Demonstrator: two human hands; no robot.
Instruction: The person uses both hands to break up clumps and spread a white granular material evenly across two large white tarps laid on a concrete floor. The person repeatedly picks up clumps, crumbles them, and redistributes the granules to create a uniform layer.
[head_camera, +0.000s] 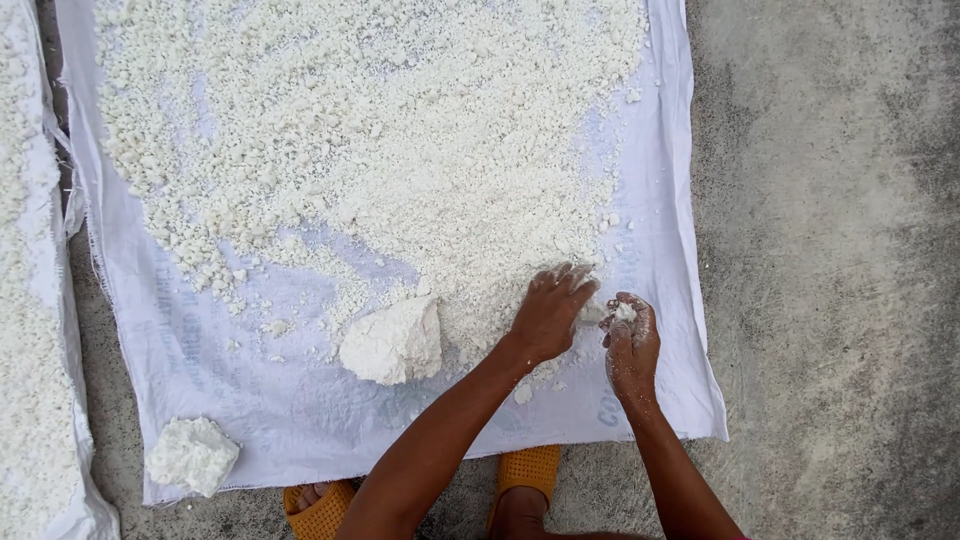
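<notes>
While the left hand (548, 315) lies flat, fingers spread, grip released on the crumbs (400, 130), the right hand (630, 345) has its grip clenched around a small white lump (625, 312)

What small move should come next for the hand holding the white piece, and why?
Probably crumble the small white piece in the right hand onto the white sheet: the crumbs there are already fine, while the left hand presses flat on them and two large lumps are unbroken.

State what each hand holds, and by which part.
Right hand pinches a small white lump in its fingertips. Left hand holds nothing, lying flat on the crumbs.
</notes>
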